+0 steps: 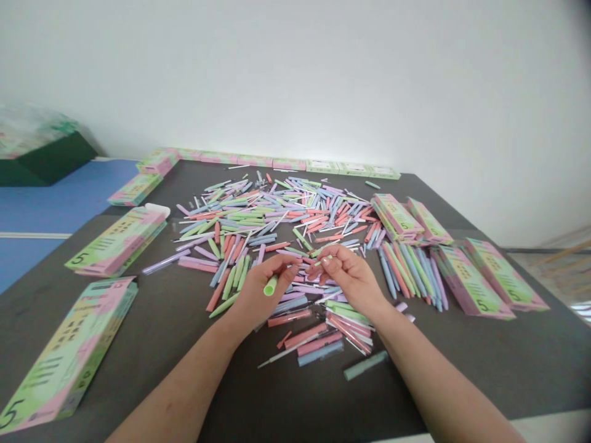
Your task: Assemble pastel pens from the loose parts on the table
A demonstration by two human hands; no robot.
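Above the loose pens at the table's centre, the left hand curls its grip round a green barrel pointing seven o'clock, probably freeing its fingertips to meet the right hand's nearly closed pinch on something small, pale.

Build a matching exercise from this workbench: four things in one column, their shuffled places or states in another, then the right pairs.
1. Left hand
2. Dark green box
3. Mixed pen parts
4. Nearest carton on the left

A. Spread over the middle of the dark table
B. Printed with a large 5
C. Holding an open-ended green tube
D. On the blue surface

Pairs: 1-C, 2-D, 3-A, 4-B
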